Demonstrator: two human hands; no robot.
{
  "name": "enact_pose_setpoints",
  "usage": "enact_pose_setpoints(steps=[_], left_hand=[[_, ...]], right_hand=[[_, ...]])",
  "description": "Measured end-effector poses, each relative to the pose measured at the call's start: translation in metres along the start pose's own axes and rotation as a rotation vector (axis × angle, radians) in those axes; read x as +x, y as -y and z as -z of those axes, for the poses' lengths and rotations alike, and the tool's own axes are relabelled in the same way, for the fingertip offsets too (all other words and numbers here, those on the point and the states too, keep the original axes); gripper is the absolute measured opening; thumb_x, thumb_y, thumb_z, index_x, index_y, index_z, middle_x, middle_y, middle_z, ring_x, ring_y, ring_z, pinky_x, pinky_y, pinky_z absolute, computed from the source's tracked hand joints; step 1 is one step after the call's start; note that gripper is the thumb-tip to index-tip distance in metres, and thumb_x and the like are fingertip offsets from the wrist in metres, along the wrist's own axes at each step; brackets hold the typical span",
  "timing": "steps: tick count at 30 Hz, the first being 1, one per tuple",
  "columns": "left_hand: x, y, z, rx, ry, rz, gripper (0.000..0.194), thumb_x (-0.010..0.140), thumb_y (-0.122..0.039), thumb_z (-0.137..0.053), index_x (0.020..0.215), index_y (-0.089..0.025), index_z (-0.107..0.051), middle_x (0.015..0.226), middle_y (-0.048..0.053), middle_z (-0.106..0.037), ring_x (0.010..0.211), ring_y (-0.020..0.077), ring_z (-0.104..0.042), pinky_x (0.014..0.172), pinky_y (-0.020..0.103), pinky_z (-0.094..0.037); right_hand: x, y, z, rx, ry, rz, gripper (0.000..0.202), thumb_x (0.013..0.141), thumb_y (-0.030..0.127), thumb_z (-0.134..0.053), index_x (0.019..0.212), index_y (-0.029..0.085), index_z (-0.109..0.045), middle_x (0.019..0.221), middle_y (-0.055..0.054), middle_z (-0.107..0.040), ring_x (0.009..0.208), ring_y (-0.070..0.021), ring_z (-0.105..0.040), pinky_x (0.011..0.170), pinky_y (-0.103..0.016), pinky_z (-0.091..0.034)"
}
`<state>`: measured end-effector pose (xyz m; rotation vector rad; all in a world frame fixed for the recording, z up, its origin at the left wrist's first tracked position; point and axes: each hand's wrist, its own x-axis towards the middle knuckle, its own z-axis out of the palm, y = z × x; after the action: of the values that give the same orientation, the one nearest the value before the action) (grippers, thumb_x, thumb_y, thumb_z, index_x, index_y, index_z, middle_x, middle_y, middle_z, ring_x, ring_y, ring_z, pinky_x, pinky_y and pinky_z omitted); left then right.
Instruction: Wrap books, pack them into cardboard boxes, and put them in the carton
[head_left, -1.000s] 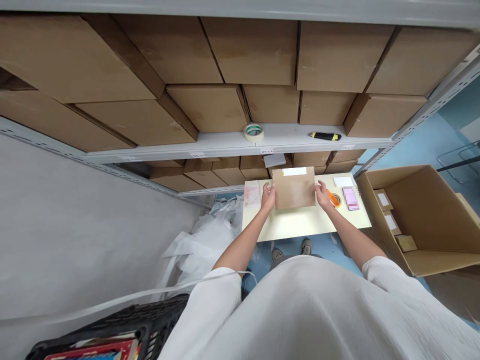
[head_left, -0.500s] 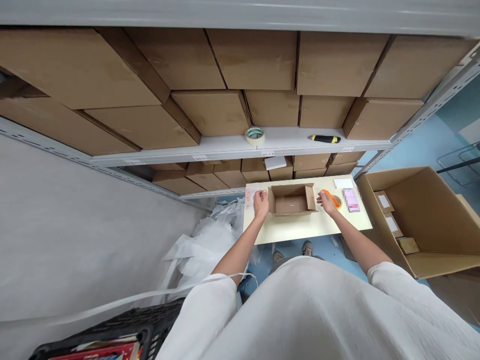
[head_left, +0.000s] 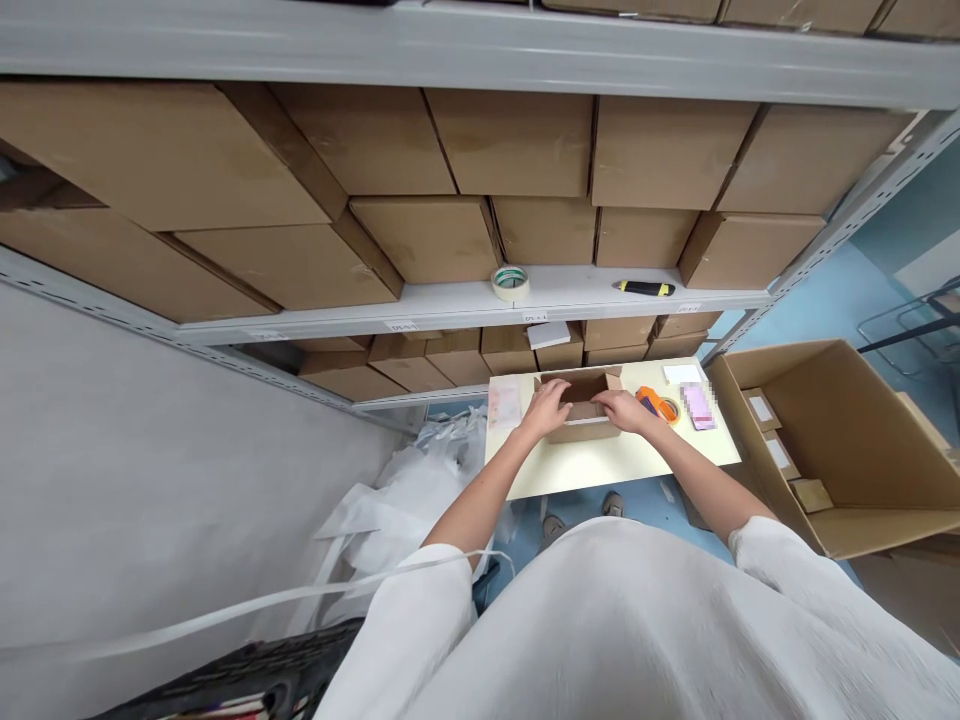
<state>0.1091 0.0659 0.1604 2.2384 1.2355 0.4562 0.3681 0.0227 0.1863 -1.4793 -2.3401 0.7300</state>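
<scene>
A small open cardboard box (head_left: 583, 431) stands on the cream table (head_left: 630, 458), its top facing me. My left hand (head_left: 547, 408) is bent over the box's left end, fingers reaching into the opening. At the right end, my right hand (head_left: 622, 409) grips the side, its fingertips inside the rim. Just right of that hand lies an orange tape dispenser (head_left: 658, 404) with a roll of tape. A pinkish-purple packet (head_left: 699, 405) and a white card (head_left: 682, 374) are farther right on the table.
Shelves of cardboard boxes (head_left: 517, 140) rise in front, holding a tape roll (head_left: 510, 282) and a utility knife (head_left: 645, 288). A large open carton (head_left: 885, 440) stands right of the table. White plastic sheeting (head_left: 412, 500) lies to the left, near a black crate (head_left: 247, 670).
Both hands have moved inward from beside the box onto its two ends. The box's end flaps, spread outward before, are now under my hands, and the front wall shows more.
</scene>
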Motion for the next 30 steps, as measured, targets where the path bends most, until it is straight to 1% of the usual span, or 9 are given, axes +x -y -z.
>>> enact_pose_setpoints(steps=[2, 5, 8, 11, 15, 18, 20, 27, 30], left_hand=[[0.000, 0.005, -0.001, 0.020, 0.075, 0.065, 0.060, 0.099, -0.034, -0.063, 0.157, -0.023, -0.055, 0.170, 0.015, -0.048, 0.156, 0.0377, -0.046, 0.128, 0.056, -0.039], [-0.005, 0.014, -0.002, 0.036, 0.213, 0.163, 0.093, 0.089, -0.050, -0.078, 0.170, -0.030, -0.038, 0.185, 0.014, -0.019, 0.167, 0.0456, -0.026, 0.132, 0.060, -0.030], [-0.009, 0.021, -0.003, 0.068, 0.326, 0.201, 0.127, 0.074, -0.059, -0.090, 0.177, -0.038, -0.018, 0.187, 0.010, 0.009, 0.169, 0.0503, -0.010, 0.132, 0.062, -0.026], [-0.007, 0.023, -0.004, 0.145, 0.389, 0.210, 0.147, 0.062, -0.057, -0.098, 0.178, -0.039, -0.008, 0.184, 0.012, 0.023, 0.169, 0.0535, -0.004, 0.131, 0.067, -0.023], [0.002, 0.024, -0.009, 0.214, 0.475, 0.246, 0.158, 0.055, -0.056, -0.101, 0.178, -0.037, -0.003, 0.183, 0.016, 0.022, 0.168, 0.0557, -0.001, 0.129, 0.073, -0.021], [0.009, 0.028, -0.012, 0.212, 0.513, 0.242, 0.161, 0.051, -0.061, -0.101, 0.178, -0.036, -0.004, 0.184, 0.017, 0.018, 0.168, 0.0557, 0.004, 0.129, 0.074, -0.020], [0.011, 0.032, -0.014, 0.200, 0.515, 0.240, 0.162, 0.048, -0.064, -0.101, 0.178, -0.035, -0.008, 0.185, 0.018, 0.016, 0.168, 0.0568, 0.004, 0.130, 0.074, -0.020], [0.000, 0.042, -0.020, 0.084, 0.400, 0.178, 0.156, 0.046, -0.058, -0.103, 0.176, -0.033, -0.021, 0.187, 0.017, 0.003, 0.168, 0.0569, -0.003, 0.130, 0.068, -0.028], [-0.011, 0.048, -0.022, -0.051, 0.263, 0.159, 0.137, 0.062, -0.059, -0.096, 0.175, -0.030, -0.025, 0.186, 0.016, -0.011, 0.168, 0.0505, -0.012, 0.132, 0.062, -0.030]], right_hand=[[-0.003, 0.005, 0.003, -0.124, 0.071, -0.051, 0.046, 0.098, 0.006, -0.048, 0.133, 0.020, -0.074, 0.135, -0.011, -0.076, 0.125, -0.0268, -0.068, 0.111, -0.042, -0.050], [-0.012, 0.008, 0.010, -0.313, 0.068, -0.166, 0.039, 0.105, 0.017, -0.050, 0.136, 0.020, -0.073, 0.138, -0.015, -0.072, 0.131, -0.0324, -0.064, 0.113, -0.046, -0.046], [-0.023, 0.005, 0.015, -0.424, 0.059, -0.288, 0.039, 0.107, 0.029, -0.052, 0.140, 0.019, -0.070, 0.142, -0.020, -0.068, 0.134, -0.0370, -0.059, 0.117, -0.051, -0.042], [-0.030, -0.005, 0.015, -0.423, 0.138, -0.398, 0.055, 0.103, 0.046, -0.063, 0.152, 0.021, -0.061, 0.152, -0.020, -0.061, 0.142, -0.0408, -0.054, 0.121, -0.055, -0.038], [-0.030, -0.022, 0.009, -0.332, 0.260, -0.492, 0.099, 0.089, 0.060, -0.079, 0.172, 0.030, -0.035, 0.177, -0.017, -0.034, 0.156, -0.0414, -0.043, 0.124, -0.053, -0.040], [-0.019, -0.032, 0.003, -0.299, 0.347, -0.505, 0.128, 0.079, 0.059, -0.089, 0.179, 0.038, -0.011, 0.187, -0.011, -0.003, 0.161, -0.0435, -0.036, 0.123, -0.052, -0.043], [-0.006, -0.037, 0.001, -0.312, 0.411, -0.493, 0.144, 0.070, 0.056, -0.096, 0.178, 0.042, -0.002, 0.187, -0.009, 0.009, 0.159, -0.0459, -0.039, 0.121, -0.053, -0.047], [0.026, -0.051, -0.004, -0.342, 0.513, -0.480, 0.165, 0.055, 0.060, -0.102, 0.177, 0.044, 0.008, 0.186, -0.007, 0.014, 0.161, -0.0488, -0.037, 0.120, -0.055, -0.050], [0.024, -0.057, -0.006, -0.352, 0.482, -0.452, 0.163, 0.056, 0.058, -0.100, 0.177, 0.043, 0.008, 0.186, -0.007, 0.013, 0.157, -0.0475, -0.042, 0.120, -0.054, -0.051]])
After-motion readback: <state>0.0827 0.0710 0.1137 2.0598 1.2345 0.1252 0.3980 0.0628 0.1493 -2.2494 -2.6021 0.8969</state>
